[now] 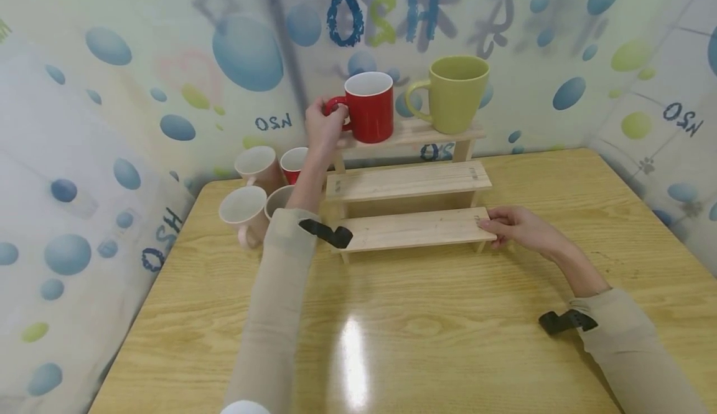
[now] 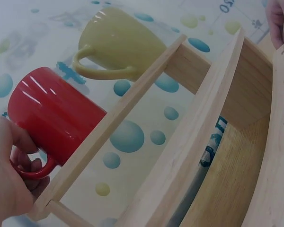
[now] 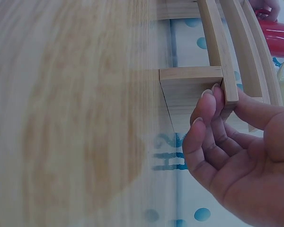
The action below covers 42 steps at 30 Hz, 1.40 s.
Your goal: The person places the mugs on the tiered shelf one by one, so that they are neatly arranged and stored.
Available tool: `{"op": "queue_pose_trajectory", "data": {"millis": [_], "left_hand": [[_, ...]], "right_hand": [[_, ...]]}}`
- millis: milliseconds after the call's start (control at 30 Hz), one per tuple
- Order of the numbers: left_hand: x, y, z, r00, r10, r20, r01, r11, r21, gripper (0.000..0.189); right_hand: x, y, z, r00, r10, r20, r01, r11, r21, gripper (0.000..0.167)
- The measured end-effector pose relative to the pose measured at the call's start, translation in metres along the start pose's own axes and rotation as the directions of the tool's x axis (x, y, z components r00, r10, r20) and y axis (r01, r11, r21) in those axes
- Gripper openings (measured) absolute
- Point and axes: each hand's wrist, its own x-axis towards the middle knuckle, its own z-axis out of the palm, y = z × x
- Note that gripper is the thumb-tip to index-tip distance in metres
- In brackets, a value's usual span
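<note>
Nearest me, in front of the rack [image 1: 414,230], is the wood-grain table [image 1: 448,339] w/ a bright glare streak. My R hand [image 1: 521,230] is at the R end of the rack's btm board, thumb on top, fingers curled under, so clamped on that board's end. The rack's long axis runs L–R across my view, its 3 boards stepping up & away; nearly all of it lies L of my R grip.

Just L of the rack stand 3 pale mugs [image 1: 244,211], mouths up, one partly hid by my L forearm; a small red-&-white mug [image 1: 294,165] is next to them, nearer the rack.

Farther off, my L hand [image 1: 325,131] is at the L end of the rack's top board, thumb & fingers clamped on the handle [image 2: 43,172] of the big red mug [image 1: 370,112]. That mug sits on the top board, upright, long axis vert., mouth up, handle pointing L; its body is just R of my L grip. R of it, same board, the green mug [image 1: 458,93] stands upright, handle also L. Behind the rack: bubble-print wall cover [image 1: 246,53].
</note>
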Motion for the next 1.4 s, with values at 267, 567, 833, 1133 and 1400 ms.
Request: {"op": "queue_pose_trajectory", "data": {"millis": [267,567,833,1133,1400], "left_hand": [[-0.006,0.003,-0.013,0.998,0.024,0.056,-0.031,0.992,0.126,0.032],[-0.014,0.002,-0.036,0.996,0.058,0.065,-0.072,0.969,0.236,0.050],[-0.023,0.002,-0.063,0.993,0.101,0.059,-0.114,0.953,0.282,0.053],[-0.049,0.004,-0.087,0.988,0.150,0.028,-0.152,0.946,0.286,0.051],[-0.074,0.004,-0.108,0.993,0.117,0.001,-0.115,0.972,0.206,0.040]], "right_hand": [[-0.001,-0.002,0.001,1.000,-0.020,0.008,0.020,1.000,-0.007,0.048],[-0.001,-0.001,0.001,1.000,-0.025,0.005,0.026,1.000,-0.013,0.051],[-0.001,-0.002,0.001,1.000,-0.025,0.007,0.025,1.000,-0.006,0.050],[-0.002,-0.001,0.001,1.000,-0.020,0.003,0.020,1.000,-0.010,0.052],[-0.001,-0.002,0.002,1.000,-0.020,0.005,0.020,1.000,-0.017,0.054]]}}
